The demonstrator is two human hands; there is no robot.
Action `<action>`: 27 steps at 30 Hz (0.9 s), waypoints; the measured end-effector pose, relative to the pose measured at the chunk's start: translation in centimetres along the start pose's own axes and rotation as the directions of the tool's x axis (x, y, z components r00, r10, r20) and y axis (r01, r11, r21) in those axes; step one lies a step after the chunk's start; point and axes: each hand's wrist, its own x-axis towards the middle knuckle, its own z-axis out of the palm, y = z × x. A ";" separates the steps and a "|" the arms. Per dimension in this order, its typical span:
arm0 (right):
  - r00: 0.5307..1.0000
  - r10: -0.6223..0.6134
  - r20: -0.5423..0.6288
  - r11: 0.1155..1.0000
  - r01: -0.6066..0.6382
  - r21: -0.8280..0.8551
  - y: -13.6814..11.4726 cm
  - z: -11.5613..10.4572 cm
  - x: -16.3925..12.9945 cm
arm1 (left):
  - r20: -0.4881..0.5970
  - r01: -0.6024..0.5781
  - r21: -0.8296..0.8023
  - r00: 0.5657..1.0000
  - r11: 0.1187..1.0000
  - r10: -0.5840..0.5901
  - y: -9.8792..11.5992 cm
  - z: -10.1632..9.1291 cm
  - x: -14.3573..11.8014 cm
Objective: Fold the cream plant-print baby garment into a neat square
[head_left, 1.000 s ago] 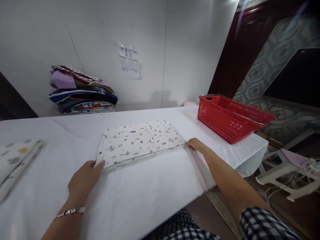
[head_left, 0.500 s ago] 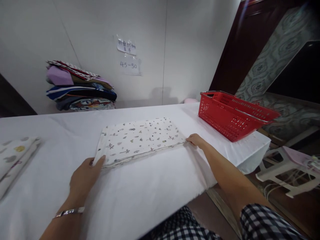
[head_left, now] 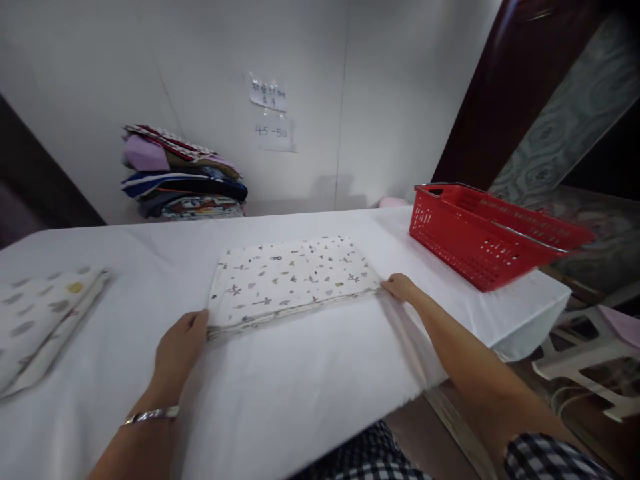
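A folded white cloth [head_left: 295, 280] printed with small grey and coloured motifs lies flat in the middle of the white-covered table [head_left: 280, 393]. At its near left corner is my left hand [head_left: 181, 343], wearing a silver bracelet, with curled fingers pressed together against the edge. Its fingertips are partly hidden. My right hand [head_left: 400, 288] pinches the near right corner between thumb and fingers. Several layers show along the cloth's front edge. Farther left lies another folded cloth [head_left: 35, 333], white with larger grey shapes and a yellow spot, touched by neither hand.
A red plastic basket [head_left: 480, 240] with metal handles stands at the table's right end. Stacked folded fabrics [head_left: 183, 177] rest at the back left by the wall. Paper signs [head_left: 274, 132] hang on that wall. A white plastic stool [head_left: 590, 360] is beyond the right edge.
The view has swung left, so everything appears shifted right. My left thumb, earlier on top of the cloth's corner, is now at its side edge. My right hand keeps its place.
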 end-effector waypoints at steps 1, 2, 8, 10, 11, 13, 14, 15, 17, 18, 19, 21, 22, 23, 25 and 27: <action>1.000 -0.013 -0.004 1.000 0.013 -0.025 -0.1 0.0 -0.2 | 0.020 -0.006 -0.013 1.000 1.000 0.006 0.0 0.0 -0.1; 1.000 -0.028 -0.005 0.999 0.027 -0.047 -0.3 0.0 -0.5 | 0.044 -0.011 -0.023 0.999 1.000 0.012 0.0 0.0 -0.4; 0.988 -0.153 -0.015 0.976 0.149 -0.156 1.3 0.6 0.7 | 0.080 0.010 -0.017 0.997 1.000 -0.009 0.5 0.6 -1.7; 0.991 -0.137 -0.001 0.979 0.135 -0.156 2.2 0.9 2.1 | 0.066 0.008 -0.037 0.998 0.999 -0.006 0.4 0.8 -1.8; 0.993 -0.116 0.009 0.983 0.116 -0.145 2.6 1.1 2.6 | 0.065 0.010 -0.045 0.998 0.999 -0.007 0.4 1.0 -1.8; 0.992 -0.124 -0.002 0.985 0.123 -0.117 3.2 1.3 3.4 | 0.063 0.014 -0.058 0.998 0.998 -0.011 0.3 1.1 -1.8; 0.991 -0.132 -0.012 0.985 0.129 -0.114 3.5 1.4 3.6 | 0.060 0.021 -0.071 0.998 0.997 -0.017 0.2 1.1 -1.8; 0.990 -0.138 -0.025 0.984 0.134 -0.120 3.6 1.4 3.7 | 0.059 0.031 -0.104 0.998 0.994 -0.025 0.1 1.1 -1.8; 0.989 -0.133 -0.071 0.981 0.121 -0.149 3.7 1.3 3.6 | 0.073 0.059 -0.215 0.996 0.975 -0.044 -0.2 1.0 -1.6; 0.985 -0.136 -0.109 0.980 0.118 -0.160 3.5 1.3 3.4 | 0.089 0.075 -0.276 0.995 0.958 -0.052 -0.4 0.9 -1.5; 0.975 -0.160 -0.152 0.977 0.134 -0.165 3.1 1.4 3.0 | 0.108 0.091 -0.331 0.992 0.939 -0.058 -0.6 0.8 -1.3; 0.933 -0.275 -0.234 0.958 0.244 -0.152 1.6 1.7 1.9 | 0.141 0.114 -0.402 0.988 0.909 -0.062 -1.0 0.7 -1.0; 0.900 -0.354 -0.256 0.934 0.328 -0.138 0.5 2.0 1.2 | 0.150 0.122 -0.422 0.987 0.898 -0.064 -1.1 0.6 -0.9; 0.857 -0.438 -0.270 0.899 0.422 -0.117 -0.8 2.4 0.2 | 0.159 0.131 -0.445 0.985 0.886 -0.065 -1.3 0.6 -0.9; 0.781 -0.579 -0.236 0.810 0.585 -0.050 -4.1 3.7 -2.0 | 0.169 0.143 -0.482 0.983 0.864 -0.068 -1.3 0.6 -0.8; 0.661 -0.722 -0.204 0.674 0.739 0.007 -8.1 5.2 -4.4 | 0.169 0.150 -0.511 0.983 0.846 -0.072 -1.2 0.8 -0.9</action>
